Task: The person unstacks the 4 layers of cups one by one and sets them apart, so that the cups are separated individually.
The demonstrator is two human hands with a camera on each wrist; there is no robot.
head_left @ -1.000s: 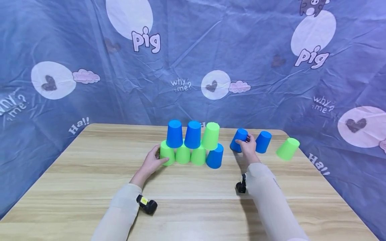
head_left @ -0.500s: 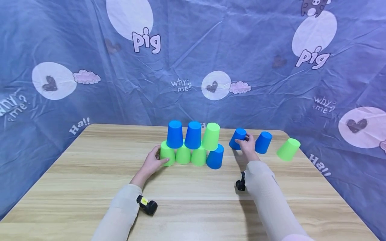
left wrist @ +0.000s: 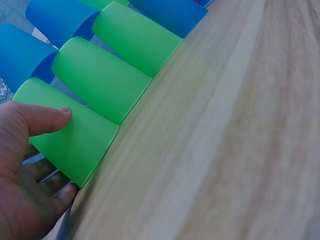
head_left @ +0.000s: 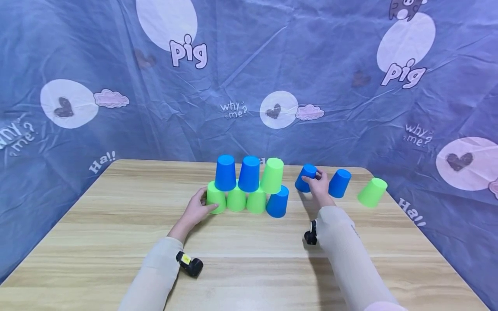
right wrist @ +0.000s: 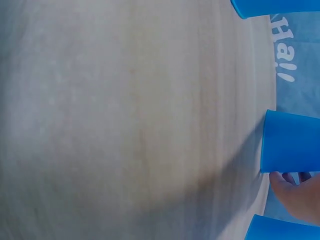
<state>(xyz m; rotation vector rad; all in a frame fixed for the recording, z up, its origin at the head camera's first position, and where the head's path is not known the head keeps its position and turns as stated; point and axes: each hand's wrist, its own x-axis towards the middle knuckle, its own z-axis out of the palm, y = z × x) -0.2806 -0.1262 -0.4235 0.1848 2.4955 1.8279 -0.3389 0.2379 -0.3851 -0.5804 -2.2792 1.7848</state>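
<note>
My left hand point(head_left: 196, 210) holds the leftmost lime-green cup point(head_left: 215, 193) of a bottom row. Its thumb lies across the cup's front in the left wrist view, with the other fingers at its far side. Two more green cups and a blue cup point(head_left: 278, 203) continue that row, all upside down. On top stand two blue cups point(head_left: 225, 172) and a green cup point(head_left: 272, 175), also inverted. To the right, my right hand point(head_left: 321, 190) grips an inverted blue cup point(head_left: 305, 171) between thumb and fingers, apart from the stack.
Right of my right hand stand another inverted blue cup point(head_left: 339, 183) and a green cup point(head_left: 372, 192). The wooden table point(head_left: 249, 259) ends at a blue printed cloth point(head_left: 186, 125) behind. A small black camera sits on each wrist.
My right hand has shifted its blue cup slightly away from me and to the left. The left hand and the stacked cups have stayed where they were.
</note>
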